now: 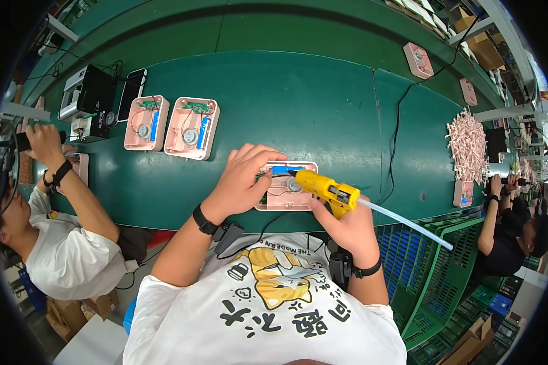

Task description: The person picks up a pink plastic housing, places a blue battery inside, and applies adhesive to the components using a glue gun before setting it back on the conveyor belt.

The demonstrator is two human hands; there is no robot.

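Observation:
My right hand (349, 226) grips a yellow glue gun (323, 187), with a long pale glue stick (405, 220) sticking out of its back. The gun's dark nozzle points into a pink plastic housing (275, 199) at the table's near edge, close to a blue battery (284, 170). Inside that housing a round silver part (293, 185) and some wires show too, partly behind the gun. My left hand (242, 180) lies over the housing's left side, fingers along its far rim and thumb bent inward, holding it against the table.
Two similar pink housings (192, 129) with batteries and green boards lie to the left, near a phone (133, 94) and a black machine (88, 97). A black cable (398, 121) crosses the table at right, before a heap of pale pink pieces (467, 145). Green crates (429, 267) stand right; co-workers (73, 237) sit on both sides.

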